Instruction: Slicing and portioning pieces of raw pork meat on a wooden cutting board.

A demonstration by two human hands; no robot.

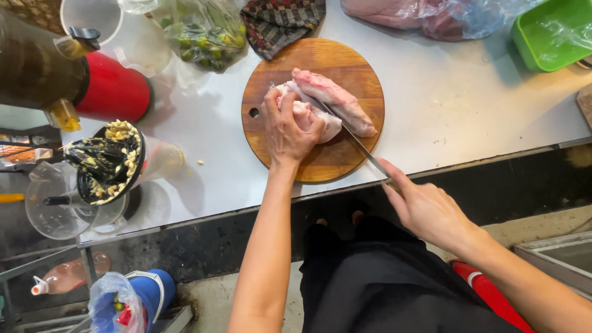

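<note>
Head view: 1 round wooden cutting board (320, 154) lies on the pale counter (468, 105), near its front edge. On it sits a slab of raw pink meat (336, 102), already parted into 2 pieces along the cut. The left hand (288, 126) lies flat over the nearer piece, fingers spread and pressing down rather than closed around it. The right hand (425, 206) is closed on the handle of a long knife (354, 139), index finger laid along the spine, and the blade runs up into the gap between the 2 pieces.

To cut well here, I judge the left fingertips should stay curled back from the blade (they sit very close to it), and the stroke should be long and drawn, not pushed.

Left of the board stand a red canister (114, 89), a bag of small green fruit (203, 31) and a green tub (549, 34) at the far right.
</note>
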